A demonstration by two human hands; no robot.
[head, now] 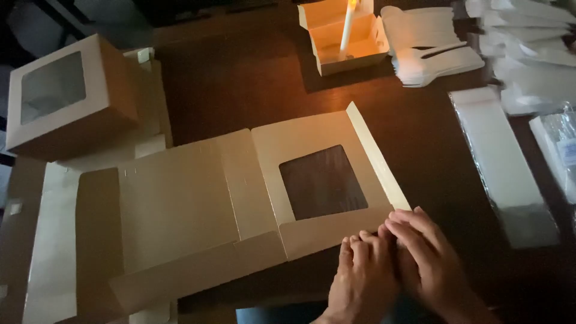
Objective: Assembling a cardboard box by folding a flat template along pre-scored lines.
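Both my hands, left (363, 273) and right (423, 252), press flat, fingers together and gripping nothing, on the near corner flap of the unfolded window box (240, 192) lying flat just ahead of them. Risk: uneven pressure creases the flap crooked or tears the corner. Far ahead, a small open box (336, 57) holds a lit candle (347, 27); far left, the assembled window box (66, 99) looks empty.

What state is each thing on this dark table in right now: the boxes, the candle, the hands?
Flat window box: unfolded, lying flat, far side flap raised.
Assembled window box: folded up, closed, tilted on a stack of flat blanks.
Small open box: lid open, holding the candle.
Candle: upright, lit.
Left hand: fingers flat on the near flap.
Right hand: fingers pressing the same flap's corner.
White utensils: stacked.
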